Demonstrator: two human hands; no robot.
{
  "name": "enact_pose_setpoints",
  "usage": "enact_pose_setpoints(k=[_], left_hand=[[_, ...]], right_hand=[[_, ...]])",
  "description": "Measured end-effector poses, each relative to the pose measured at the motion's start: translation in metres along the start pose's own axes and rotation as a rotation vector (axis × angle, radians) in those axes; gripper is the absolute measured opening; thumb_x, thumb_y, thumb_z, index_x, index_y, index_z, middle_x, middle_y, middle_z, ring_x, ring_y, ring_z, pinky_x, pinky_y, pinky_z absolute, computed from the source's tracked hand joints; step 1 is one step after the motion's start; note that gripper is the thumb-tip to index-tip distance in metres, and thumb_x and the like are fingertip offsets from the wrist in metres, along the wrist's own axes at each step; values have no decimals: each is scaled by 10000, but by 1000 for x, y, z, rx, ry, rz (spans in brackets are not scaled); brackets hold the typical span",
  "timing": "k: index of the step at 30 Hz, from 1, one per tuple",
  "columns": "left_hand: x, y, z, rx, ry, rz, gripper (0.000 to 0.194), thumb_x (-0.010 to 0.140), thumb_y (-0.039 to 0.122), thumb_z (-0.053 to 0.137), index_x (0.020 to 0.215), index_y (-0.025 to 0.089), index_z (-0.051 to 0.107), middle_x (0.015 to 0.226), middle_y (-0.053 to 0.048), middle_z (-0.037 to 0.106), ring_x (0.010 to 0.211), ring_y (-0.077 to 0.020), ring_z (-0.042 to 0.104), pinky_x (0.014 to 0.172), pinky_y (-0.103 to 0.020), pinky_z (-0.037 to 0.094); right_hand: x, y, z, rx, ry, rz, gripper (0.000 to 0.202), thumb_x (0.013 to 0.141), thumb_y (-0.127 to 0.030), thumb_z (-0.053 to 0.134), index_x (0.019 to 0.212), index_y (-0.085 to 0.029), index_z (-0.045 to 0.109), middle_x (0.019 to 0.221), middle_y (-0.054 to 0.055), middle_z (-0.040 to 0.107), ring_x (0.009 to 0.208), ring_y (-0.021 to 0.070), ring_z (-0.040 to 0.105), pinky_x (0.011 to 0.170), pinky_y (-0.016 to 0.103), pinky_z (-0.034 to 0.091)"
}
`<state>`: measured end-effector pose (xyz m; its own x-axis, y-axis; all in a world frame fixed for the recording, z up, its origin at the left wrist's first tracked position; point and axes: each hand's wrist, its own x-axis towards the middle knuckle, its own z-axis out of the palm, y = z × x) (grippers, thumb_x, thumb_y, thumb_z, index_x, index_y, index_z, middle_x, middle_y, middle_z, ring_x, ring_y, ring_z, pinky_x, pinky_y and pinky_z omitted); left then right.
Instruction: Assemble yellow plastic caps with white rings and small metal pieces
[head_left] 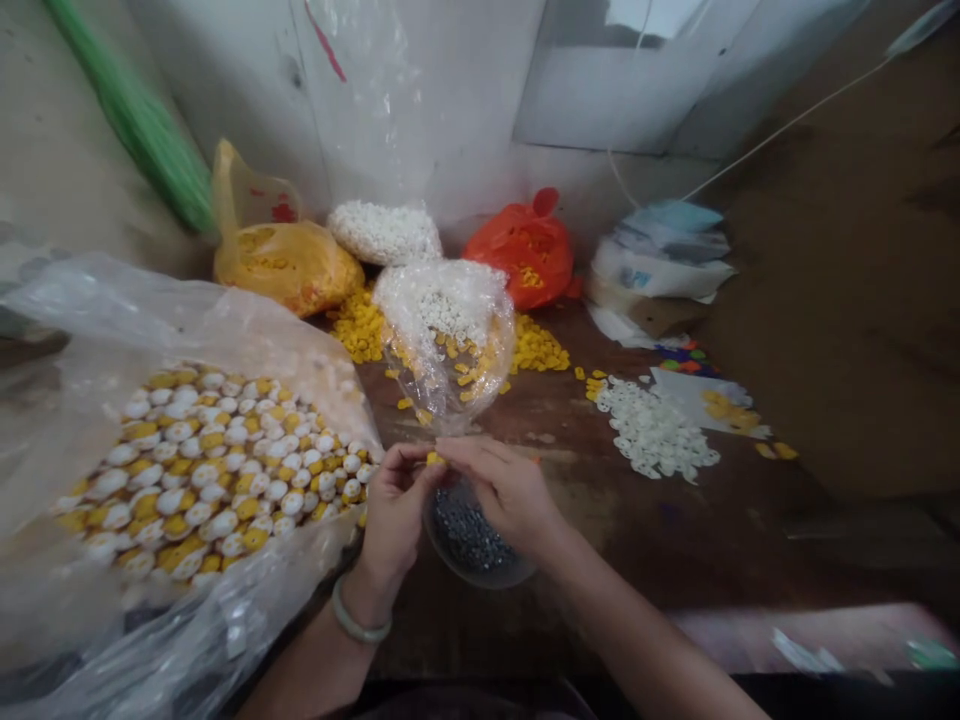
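Note:
My left hand [400, 505], with a pale bangle [358, 612] at its wrist, pinches a small yellow piece [434, 459] between thumb and fingers. Closed fingers of my right hand [506, 490] meet the left fingertips at that piece; whether they grip it too is hidden. Beneath both hands stands a round bowl [480, 545] of small dark, shiny parts. A clear plastic bag [450, 330] with white and yellow pieces lies just beyond the fingertips.
At left, a large open plastic bag [202, 470] holds many white-and-yellow balls. Yellow [289, 265] and red [525, 250] bags stand at the back, by a white-filled bag [386, 232]. White pieces [660, 430] are piled at right, near stacked packets [660, 255].

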<state>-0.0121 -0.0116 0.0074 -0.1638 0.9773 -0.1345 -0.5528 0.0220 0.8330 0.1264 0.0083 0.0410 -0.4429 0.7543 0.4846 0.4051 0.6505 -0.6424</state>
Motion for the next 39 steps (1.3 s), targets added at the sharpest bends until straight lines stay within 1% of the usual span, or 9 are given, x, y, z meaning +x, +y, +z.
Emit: enact_pose_setpoints(k=[5, 16, 18, 21, 24, 28, 32, 35, 39], left_hand=[[-1, -2, 0, 15, 25, 23, 267, 574, 256, 839, 741, 171, 648, 689, 23, 677, 642, -114, 624, 649, -239, 522], [-2, 2, -5, 97, -68, 62, 257, 596, 265, 829, 746, 170, 643, 709, 9, 672, 674, -130, 624, 653, -243, 512], [-5, 13, -4, 255, -67, 148, 181, 686, 250, 756, 807, 180, 641, 758, -7, 681, 706, -142, 638, 665, -255, 518], [-11, 44, -8, 706, -15, 504, 112, 795, 193, 631, 905, 207, 654, 877, -42, 688, 824, -175, 648, 764, -305, 525], [-10, 80, -29, 1158, 240, 820, 144, 846, 192, 548, 931, 213, 663, 983, -90, 672, 954, -233, 624, 881, -393, 500], [6, 108, -73, 1540, 530, 693, 244, 859, 221, 475, 997, 176, 671, 1096, -153, 646, 1026, -311, 602, 924, -503, 473], [19, 112, -99, 1751, 538, 637, 305, 867, 262, 463, 1000, 98, 683, 1166, -242, 619, 1193, -405, 510, 994, -596, 402], [20, 107, -91, 1730, 482, 730, 288, 872, 251, 478, 1018, 115, 687, 1253, -229, 595, 1310, -414, 403, 1049, -623, 339], [23, 75, -50, 1558, 259, 817, 266, 872, 180, 477, 1046, 188, 678, 1229, -140, 634, 1213, -318, 527, 1034, -540, 412]], right_hand=[[-2, 0, 4, -30, 65, 102, 278, 937, -152, 484, 1117, -266, 662, 994, 30, 708, 928, 171, 663, 830, 301, 546], [-6, -13, 11, -121, 126, 4, 319, 904, -67, 436, 1059, -247, 649, 928, 48, 696, 891, 192, 650, 791, 310, 533], [-8, -9, 11, -121, 76, 16, 324, 903, -89, 451, 1133, -245, 619, 1018, 64, 693, 945, 204, 648, 830, 335, 534], [-10, 2, 8, -125, 31, 38, 338, 915, -138, 483, 1232, -228, 554, 1130, 88, 667, 1017, 221, 630, 881, 369, 524], [-9, 12, 1, -155, -31, 78, 301, 920, -161, 499, 1206, -223, 568, 1121, 91, 663, 1031, 233, 614, 893, 391, 513], [-2, 21, -5, -226, -187, 93, 218, 900, -123, 533, 1077, -201, 633, 1066, 82, 677, 1031, 231, 591, 920, 396, 484], [7, 21, -5, -264, -338, 119, 179, 879, -95, 583, 1030, -168, 647, 1058, 77, 675, 1032, 230, 570, 929, 386, 464], [10, 18, -4, -290, -398, 128, 163, 882, -106, 592, 1018, -172, 654, 1053, 69, 671, 1033, 228, 565, 930, 381, 455], [1, 20, -2, -407, -503, 212, 145, 885, -103, 563, 887, -194, 677, 961, 59, 676, 951, 221, 595, 871, 350, 461]])
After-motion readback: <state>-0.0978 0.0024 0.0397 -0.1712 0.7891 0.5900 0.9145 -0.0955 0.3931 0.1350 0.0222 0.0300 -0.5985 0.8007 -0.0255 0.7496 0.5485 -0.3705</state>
